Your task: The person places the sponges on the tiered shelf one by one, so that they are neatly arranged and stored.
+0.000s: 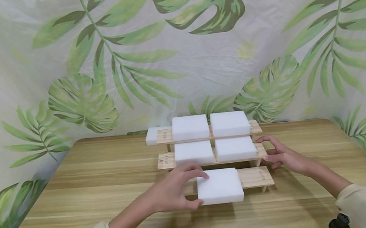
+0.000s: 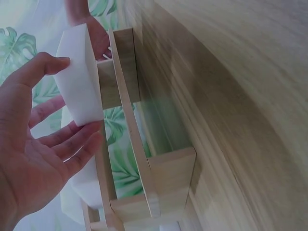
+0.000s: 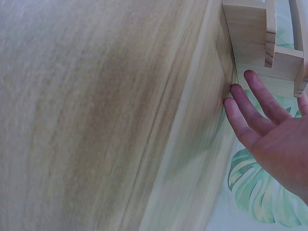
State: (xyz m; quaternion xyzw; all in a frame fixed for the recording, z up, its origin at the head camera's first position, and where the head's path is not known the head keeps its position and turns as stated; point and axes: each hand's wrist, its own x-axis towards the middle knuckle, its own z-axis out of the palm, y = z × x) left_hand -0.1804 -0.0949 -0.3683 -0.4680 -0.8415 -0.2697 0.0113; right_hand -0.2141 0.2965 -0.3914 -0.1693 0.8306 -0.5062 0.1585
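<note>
My left hand (image 1: 177,187) holds a white foam block (image 1: 220,186) by its left side, in front of several similar blocks. In the left wrist view, the left hand (image 2: 43,139) has digits on opposite faces of the held block (image 2: 79,77). The block is at the lowest plank of a stepped wooden stand (image 1: 256,176); whether it rests there I cannot tell. My right hand (image 1: 286,157) is beside the stand's right end. In the right wrist view, several fingers of the right hand (image 3: 274,125) extend loosely near a wooden support (image 3: 248,33).
Two white blocks (image 1: 190,128) sit on the top plank and two more (image 1: 193,153) on the middle plank. Behind the stand's left end lies another white piece (image 1: 152,136). The wood-grain table (image 1: 106,175) meets a leaf-print curtain (image 1: 205,74) at the back.
</note>
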